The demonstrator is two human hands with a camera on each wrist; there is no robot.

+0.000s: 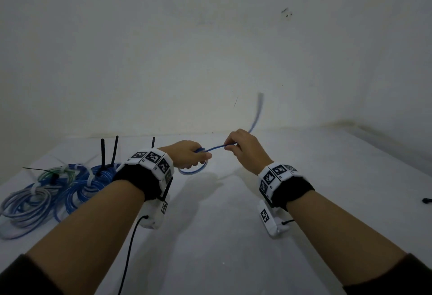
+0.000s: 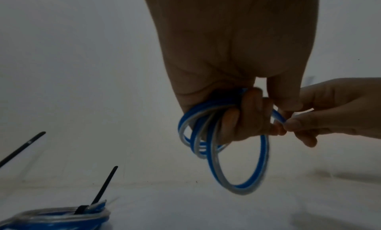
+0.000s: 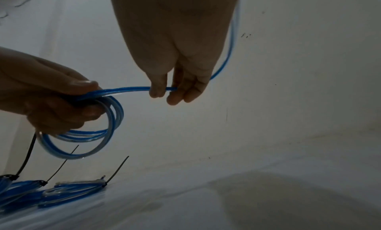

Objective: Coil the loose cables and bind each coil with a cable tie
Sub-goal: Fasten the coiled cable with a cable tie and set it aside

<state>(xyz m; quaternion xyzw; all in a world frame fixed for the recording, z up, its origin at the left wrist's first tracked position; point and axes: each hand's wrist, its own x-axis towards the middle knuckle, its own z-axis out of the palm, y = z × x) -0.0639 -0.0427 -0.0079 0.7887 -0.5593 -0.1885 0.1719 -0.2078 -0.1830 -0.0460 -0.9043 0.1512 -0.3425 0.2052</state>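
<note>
My left hand grips a small coil of blue and clear cable, its loops hanging below the curled fingers. From the coil a straight run of the cable leads right to my right hand, which pinches it between thumb and fingertips. The cable's loose tail swings up behind the right hand, blurred. Both hands are held above the white table.
Several bound blue and grey coils lie at the table's left, with black cable tie tails sticking up. A small black object lies at the right edge. A white wall stands close behind.
</note>
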